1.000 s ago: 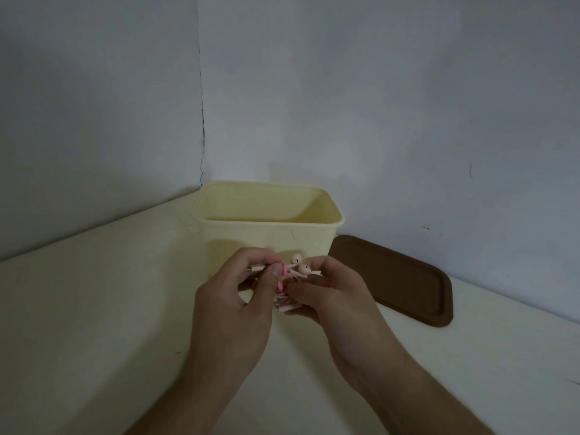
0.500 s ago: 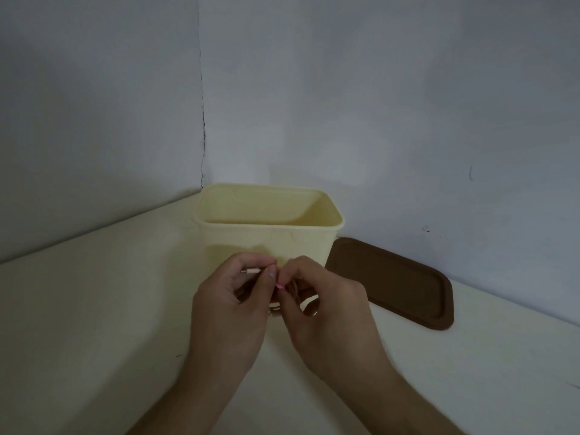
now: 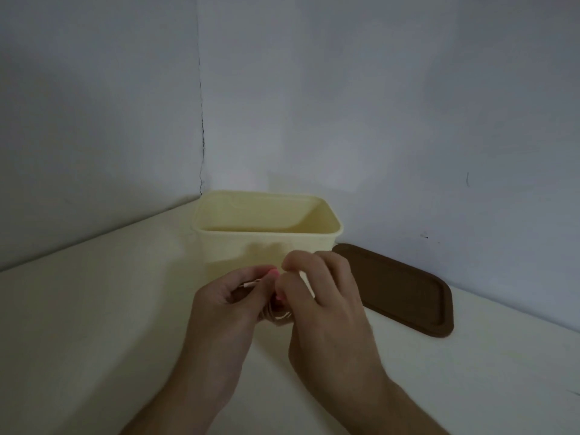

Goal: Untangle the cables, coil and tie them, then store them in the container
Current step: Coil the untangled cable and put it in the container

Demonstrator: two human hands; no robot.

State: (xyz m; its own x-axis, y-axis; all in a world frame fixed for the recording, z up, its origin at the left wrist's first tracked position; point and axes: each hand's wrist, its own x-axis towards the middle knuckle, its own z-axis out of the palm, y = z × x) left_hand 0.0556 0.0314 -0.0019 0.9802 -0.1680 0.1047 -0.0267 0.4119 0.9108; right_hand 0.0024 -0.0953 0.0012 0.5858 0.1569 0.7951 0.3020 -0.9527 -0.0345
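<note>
Dimly, the pale table [image 3: 94, 324] meets two grey walls [image 3: 376, 105].

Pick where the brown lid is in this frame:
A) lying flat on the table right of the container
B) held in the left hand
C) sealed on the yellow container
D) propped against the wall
A: the brown lid lies flat on the table, right of the open yellow container.

Non-task items: lid, tabletop, walls.
Brown rectangular lid [image 3: 405, 288], rounded corners, flat on cream tabletop [image 3: 94, 324], close to right wall [image 3: 408, 105]; left wall [image 3: 94, 105] meets it at a dark seam, possibly a crack.
</note>
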